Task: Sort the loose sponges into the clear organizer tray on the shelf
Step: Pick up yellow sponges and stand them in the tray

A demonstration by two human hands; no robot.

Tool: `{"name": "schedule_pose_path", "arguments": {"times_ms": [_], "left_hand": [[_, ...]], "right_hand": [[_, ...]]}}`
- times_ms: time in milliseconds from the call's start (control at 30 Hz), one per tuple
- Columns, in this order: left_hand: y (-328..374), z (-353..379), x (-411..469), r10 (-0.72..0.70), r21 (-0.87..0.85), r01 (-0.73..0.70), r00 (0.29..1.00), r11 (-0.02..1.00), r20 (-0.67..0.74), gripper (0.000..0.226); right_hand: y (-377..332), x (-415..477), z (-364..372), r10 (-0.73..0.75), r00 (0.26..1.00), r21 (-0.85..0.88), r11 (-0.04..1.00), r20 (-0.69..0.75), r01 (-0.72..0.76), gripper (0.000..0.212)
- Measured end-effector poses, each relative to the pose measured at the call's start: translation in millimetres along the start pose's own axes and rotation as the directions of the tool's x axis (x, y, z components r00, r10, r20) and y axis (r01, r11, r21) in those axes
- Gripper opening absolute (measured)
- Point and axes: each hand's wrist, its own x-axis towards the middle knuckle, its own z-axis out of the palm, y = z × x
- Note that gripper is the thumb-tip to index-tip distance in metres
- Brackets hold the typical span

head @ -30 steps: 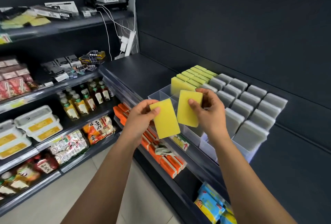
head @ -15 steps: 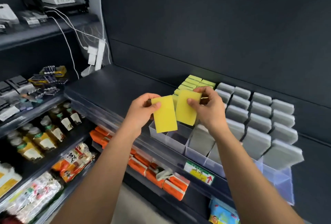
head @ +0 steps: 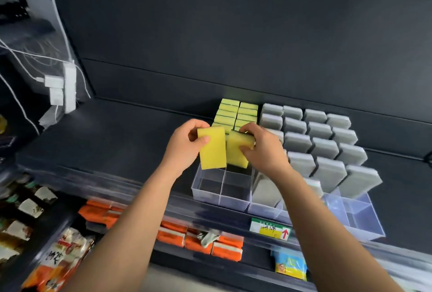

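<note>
Left hand (head: 184,145) pinches one yellow sponge (head: 212,149), right hand (head: 263,149) grips another (head: 238,150), both above the clear tray (head: 219,196)'s empty near-left cells; slots perhaps tight; a tilted sponge could snag a divider.

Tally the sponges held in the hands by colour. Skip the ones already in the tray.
Yellow: 2, the left yellow sponge in the left hand, the right yellow sponge in the right hand.
Grey: 0, the grey sponges all stand in the tray.
Total: 2
</note>
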Motion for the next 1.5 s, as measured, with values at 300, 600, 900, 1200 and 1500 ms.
{"name": "schedule_pose_path", "arguments": {"times_ms": [300,600,900,1200,1500], "left_hand": [[-6.5,4.2,13.6,0.089,0.132,-0.098,0.993,0.986,0.075,0.033],[-10.8,7.0,15.5,0.129,0.240,-0.157,0.983,0.958,0.130,0.033],[-11.3,11.3,20.6,0.174,0.343,-0.255,0.953,0.904,0.250,0.030],[-15.0,14.4,23.8,0.152,0.347,-0.254,0.944,0.903,0.293,0.032],[-26.3,24.3,20.6,0.309,0.700,-0.461,0.887,0.545,0.343,0.034]], "right_hand": [[9.9,4.4,-11.5,-0.018,1.000,-0.187,0.982,0.003,0.018,0.037],[10.0,8.4,-20.5,-0.025,0.997,-0.183,0.982,0.073,0.038,0.034],[12.2,8.5,-0.8,-0.016,0.993,-0.281,0.959,0.120,0.049,0.033],[19.3,10.2,6.3,-0.112,0.989,-0.544,0.826,0.098,0.147,0.024],[19.6,16.3,5.4,-0.131,0.982,-0.533,0.826,0.135,0.183,0.035]]}}
